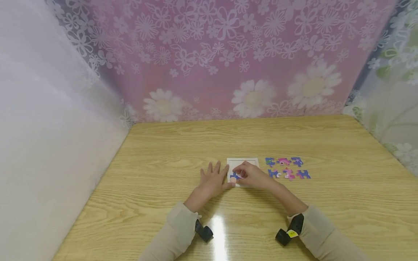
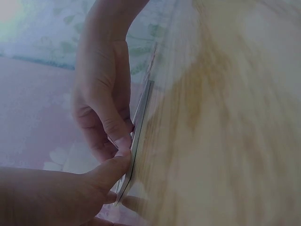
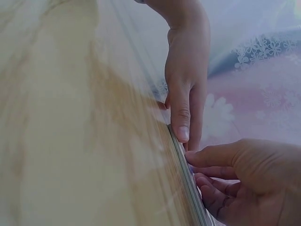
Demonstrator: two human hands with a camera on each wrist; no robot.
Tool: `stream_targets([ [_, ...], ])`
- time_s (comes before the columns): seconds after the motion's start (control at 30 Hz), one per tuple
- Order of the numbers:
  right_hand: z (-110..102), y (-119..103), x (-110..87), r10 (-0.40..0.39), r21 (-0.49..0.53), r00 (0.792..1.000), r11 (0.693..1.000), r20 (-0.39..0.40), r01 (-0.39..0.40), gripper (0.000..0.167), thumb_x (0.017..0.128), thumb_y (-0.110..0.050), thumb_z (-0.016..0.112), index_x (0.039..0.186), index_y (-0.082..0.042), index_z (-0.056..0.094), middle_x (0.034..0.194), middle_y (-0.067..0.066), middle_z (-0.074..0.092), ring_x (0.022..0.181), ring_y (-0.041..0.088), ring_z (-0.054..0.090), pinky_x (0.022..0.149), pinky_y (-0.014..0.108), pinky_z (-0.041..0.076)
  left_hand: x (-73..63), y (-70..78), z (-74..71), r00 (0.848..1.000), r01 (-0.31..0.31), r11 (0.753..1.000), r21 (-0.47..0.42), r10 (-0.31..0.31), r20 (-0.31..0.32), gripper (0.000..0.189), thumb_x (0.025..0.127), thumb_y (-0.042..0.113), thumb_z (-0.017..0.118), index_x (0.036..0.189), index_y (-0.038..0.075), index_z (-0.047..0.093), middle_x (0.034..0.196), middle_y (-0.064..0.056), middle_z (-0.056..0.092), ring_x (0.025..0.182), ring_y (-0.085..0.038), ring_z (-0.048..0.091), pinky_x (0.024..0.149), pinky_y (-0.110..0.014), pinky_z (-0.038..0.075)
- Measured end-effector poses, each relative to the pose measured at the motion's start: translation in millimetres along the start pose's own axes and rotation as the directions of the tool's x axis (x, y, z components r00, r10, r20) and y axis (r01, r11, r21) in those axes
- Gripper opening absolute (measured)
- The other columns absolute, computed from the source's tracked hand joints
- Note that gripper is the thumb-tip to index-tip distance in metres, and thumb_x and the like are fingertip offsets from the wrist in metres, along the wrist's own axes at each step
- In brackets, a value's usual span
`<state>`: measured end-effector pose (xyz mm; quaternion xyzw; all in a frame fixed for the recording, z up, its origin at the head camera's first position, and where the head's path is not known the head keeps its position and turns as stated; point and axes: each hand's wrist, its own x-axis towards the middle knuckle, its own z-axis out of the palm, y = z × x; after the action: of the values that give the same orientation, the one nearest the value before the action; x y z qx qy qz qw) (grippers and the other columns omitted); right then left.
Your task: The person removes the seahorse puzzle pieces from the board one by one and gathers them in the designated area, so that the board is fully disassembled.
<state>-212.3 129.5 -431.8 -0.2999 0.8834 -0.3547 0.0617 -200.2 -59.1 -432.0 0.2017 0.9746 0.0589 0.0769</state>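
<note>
A white puzzle tray [image 1: 243,159] lies flat on the wooden table with blue and pale puzzle pieces [image 1: 233,179] in its lower left part. My left hand [image 1: 212,182] is spread beside the tray's left edge, the thumb at the lower left corner and the fingers on the table. Over the tray, my right hand [image 1: 253,176] curls its thumb and fingers round a blue-and-white puzzle piece [image 1: 238,174], which they largely hide. From the side, in the right wrist view, the right fingertips [image 3: 203,181] are right at the tray's thin edge [image 3: 181,165].
Several loose blue and pink puzzle pieces [image 1: 289,174] lie in two rows to the right of the tray. The wooden table [image 1: 163,152] meets a pink flowered cloth [image 1: 209,72] at the back. Each sleeve has a black wrist camera [image 1: 204,232].
</note>
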Motion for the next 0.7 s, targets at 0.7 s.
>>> stream_targets([
  [0.7, 1.3, 1.7, -1.4, -0.046, -0.006, 0.999, 0.999, -0.025, 0.046, 0.028, 0.080, -0.001, 0.068, 0.105, 0.003, 0.060, 0.090, 0.007, 0.051, 0.080, 0.020, 0.052, 0.071, 0.029, 0.048, -2.3, 0.5, -1.5, 1.000, -0.004, 1.000, -0.026, 0.004, -0.002, 0.075, 0.086, 0.065, 0.038, 0.146, 0.021, 0.027, 0.149, -0.015, 0.021, 0.134, -0.038, 0.014, 0.099, -0.062, 0.017],
])
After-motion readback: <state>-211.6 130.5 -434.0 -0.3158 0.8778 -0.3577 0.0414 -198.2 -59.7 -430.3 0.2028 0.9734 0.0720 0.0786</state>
